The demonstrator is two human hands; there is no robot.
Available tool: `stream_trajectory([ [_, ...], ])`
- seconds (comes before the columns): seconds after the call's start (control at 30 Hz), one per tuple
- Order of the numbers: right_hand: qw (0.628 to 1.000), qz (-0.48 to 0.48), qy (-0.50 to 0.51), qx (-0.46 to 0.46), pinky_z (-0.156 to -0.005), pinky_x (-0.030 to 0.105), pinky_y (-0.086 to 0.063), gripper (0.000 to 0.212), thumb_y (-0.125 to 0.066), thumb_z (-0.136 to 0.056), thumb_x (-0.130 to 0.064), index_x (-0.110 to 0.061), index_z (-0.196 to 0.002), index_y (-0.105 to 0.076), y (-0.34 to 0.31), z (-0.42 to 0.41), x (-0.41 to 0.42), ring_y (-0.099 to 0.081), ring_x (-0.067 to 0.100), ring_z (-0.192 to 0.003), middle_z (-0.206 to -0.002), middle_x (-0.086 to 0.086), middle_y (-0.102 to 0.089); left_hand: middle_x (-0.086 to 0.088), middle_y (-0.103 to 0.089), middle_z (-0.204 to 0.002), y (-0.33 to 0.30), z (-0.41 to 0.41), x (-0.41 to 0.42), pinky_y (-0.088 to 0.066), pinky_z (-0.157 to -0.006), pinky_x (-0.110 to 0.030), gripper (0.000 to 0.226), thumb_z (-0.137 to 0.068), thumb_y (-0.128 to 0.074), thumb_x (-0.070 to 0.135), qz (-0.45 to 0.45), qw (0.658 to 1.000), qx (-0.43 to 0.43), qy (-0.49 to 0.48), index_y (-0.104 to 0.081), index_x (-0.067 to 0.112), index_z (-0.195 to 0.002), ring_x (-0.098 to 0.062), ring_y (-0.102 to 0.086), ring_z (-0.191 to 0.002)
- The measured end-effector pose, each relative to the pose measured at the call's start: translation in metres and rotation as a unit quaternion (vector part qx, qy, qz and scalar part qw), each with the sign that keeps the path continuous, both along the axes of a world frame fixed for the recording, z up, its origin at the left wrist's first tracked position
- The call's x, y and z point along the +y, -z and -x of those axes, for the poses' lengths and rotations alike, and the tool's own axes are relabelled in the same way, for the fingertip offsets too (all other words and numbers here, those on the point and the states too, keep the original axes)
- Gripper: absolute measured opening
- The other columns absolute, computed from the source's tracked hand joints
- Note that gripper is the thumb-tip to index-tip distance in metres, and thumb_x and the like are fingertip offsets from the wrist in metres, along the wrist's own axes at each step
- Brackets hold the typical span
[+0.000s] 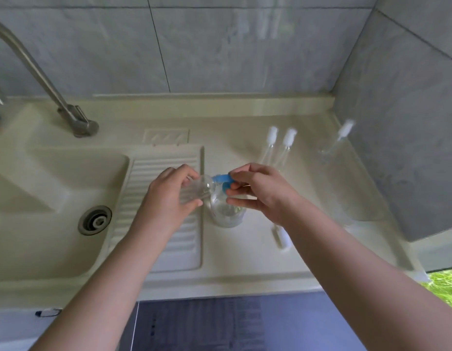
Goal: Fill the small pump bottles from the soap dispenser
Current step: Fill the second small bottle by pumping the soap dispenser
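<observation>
Small bottle held tilted at the blue pump of the dispenser, above the tabletop.

The left hand had its grip closed round the clear small bottle, mouth turned right toward the pump spout; whether mouth and spout touched could not be told (the frame was blurred there). The right hand pinched the blue pump head between thumb and fingers, over the clear dispenser standing just right of the ribbed drainboard. Behind the hands, two white-capped bottles lay side by side on the tabletop, a third well apart near the right wall, and a white pump part lay just beside the right wrist. Left of the drainboard were the sink, its drain and the faucet.
</observation>
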State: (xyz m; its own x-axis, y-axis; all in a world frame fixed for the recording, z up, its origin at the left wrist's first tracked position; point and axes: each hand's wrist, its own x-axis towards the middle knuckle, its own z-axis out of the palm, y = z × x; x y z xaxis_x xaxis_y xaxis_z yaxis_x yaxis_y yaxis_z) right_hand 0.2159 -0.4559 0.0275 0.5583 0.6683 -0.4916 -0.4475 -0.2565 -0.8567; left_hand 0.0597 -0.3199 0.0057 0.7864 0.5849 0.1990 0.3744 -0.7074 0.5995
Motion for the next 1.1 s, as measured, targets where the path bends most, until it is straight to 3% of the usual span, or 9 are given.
stream_trajectory([
  [0.17, 0.999, 0.022, -0.017, -0.038, -0.076, 0.042, -0.063, 0.007, -0.063, -0.096, -0.009, -0.006, -0.09, -0.065, -0.006, 0.003, 0.002, -0.07, 0.021, -0.072, -0.076, 0.009, -0.066, 0.006, -0.06, -0.099, -0.001, 0.001, 0.0, -0.049, -0.087, -0.031, 0.047, -0.066, -0.089, 0.012, 0.01, 1.0, -0.004, -0.001, -0.064, 0.027, -0.103, -0.011, -0.059, -0.094],
  [0.6, 0.998, 0.024, -0.022, -0.05, -0.076, 0.042, -0.063, 0.007, -0.062, -0.096, -0.01, -0.005, -0.093, -0.065, -0.009, 0.004, -0.002, -0.069, 0.022, -0.074, -0.08, 0.01, -0.065, 0.011, -0.057, -0.099, -0.008, -0.004, 0.0, -0.049, -0.086, -0.03, 0.043, -0.07, -0.087, 0.017, 0.032, 0.999, 0.034, -0.013, -0.062, 0.03, -0.103, -0.007, -0.058, -0.095],
  [1.1, 0.998, 0.035, -0.018, -0.05, -0.076, 0.042, -0.063, 0.008, -0.061, -0.097, -0.009, -0.003, -0.093, -0.066, -0.014, 0.007, -0.001, -0.071, 0.022, -0.074, -0.081, 0.013, -0.066, 0.012, -0.055, -0.098, -0.004, -0.003, 0.004, -0.041, -0.081, -0.023, 0.042, -0.072, -0.086, 0.015, 0.039, 0.999, 0.027, 0.001, -0.062, 0.03, -0.102, -0.003, -0.056, -0.093],
])
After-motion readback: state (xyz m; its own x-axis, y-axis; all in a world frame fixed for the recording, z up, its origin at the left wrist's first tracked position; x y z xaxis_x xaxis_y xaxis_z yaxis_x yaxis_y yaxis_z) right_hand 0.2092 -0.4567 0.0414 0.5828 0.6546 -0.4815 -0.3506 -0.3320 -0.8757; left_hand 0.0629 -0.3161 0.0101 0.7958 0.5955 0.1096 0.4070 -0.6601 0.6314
